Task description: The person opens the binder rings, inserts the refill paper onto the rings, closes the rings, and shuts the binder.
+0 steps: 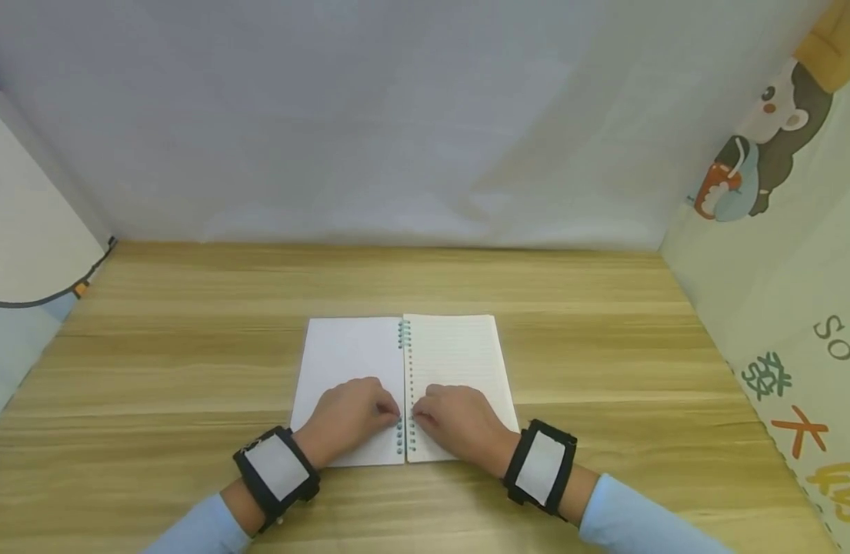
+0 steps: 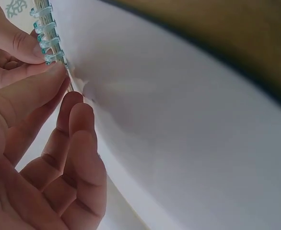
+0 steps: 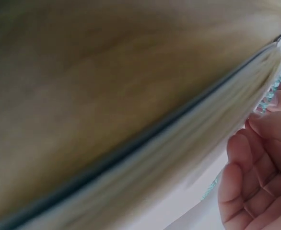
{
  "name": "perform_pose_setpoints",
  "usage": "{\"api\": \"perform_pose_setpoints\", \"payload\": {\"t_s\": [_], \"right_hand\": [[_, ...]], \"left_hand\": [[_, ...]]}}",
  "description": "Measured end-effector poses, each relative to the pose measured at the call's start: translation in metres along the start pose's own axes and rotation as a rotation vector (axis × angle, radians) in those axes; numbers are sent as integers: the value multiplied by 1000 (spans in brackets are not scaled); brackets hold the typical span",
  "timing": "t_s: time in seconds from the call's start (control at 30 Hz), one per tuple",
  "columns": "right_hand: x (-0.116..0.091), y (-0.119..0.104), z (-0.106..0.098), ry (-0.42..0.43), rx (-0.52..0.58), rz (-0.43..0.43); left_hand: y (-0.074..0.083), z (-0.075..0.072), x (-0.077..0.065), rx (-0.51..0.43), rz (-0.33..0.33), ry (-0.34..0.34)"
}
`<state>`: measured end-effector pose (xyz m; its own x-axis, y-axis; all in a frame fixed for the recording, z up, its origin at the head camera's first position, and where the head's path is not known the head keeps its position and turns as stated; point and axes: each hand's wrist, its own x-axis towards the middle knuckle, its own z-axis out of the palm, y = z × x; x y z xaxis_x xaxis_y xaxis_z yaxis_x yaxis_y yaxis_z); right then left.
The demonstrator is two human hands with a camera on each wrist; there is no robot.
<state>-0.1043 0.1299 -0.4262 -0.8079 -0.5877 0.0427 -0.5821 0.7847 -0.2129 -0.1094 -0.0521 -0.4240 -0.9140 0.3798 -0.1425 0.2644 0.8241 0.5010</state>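
Observation:
An open loose-leaf notebook (image 1: 351, 346) lies flat, with a plain white left side and a lined right page (image 1: 452, 354). Teal binding rings (image 1: 405, 335) show along the upper spine, and more show low down by the hands. My left hand (image 1: 351, 415) pinches at the lower binding from the left, thumb against fingertip, other fingers curled loosely. From the right, my right hand (image 1: 459, 419) pinches at the same stretch. In the left wrist view, teal rings (image 2: 49, 36) stand right beside both hands' fingertips. The exact spot between the fingertips is hidden.
The notebook lies on a wood-grain table (image 1: 189, 346). A pale cloth (image 1: 328, 131) hangs behind it, and a printed cloth (image 1: 778, 308) with cartoon figures and lettering stands along the right side. Both wrists wear black bands (image 1: 275, 473).

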Motion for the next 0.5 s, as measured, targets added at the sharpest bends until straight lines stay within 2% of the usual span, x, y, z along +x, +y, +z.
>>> {"api": "perform_pose_setpoints", "payload": {"t_s": [0.5], "right_hand": [[0, 0, 3, -4, -3, -4]], "left_hand": [[4, -2, 2, 19, -5, -29]]}}
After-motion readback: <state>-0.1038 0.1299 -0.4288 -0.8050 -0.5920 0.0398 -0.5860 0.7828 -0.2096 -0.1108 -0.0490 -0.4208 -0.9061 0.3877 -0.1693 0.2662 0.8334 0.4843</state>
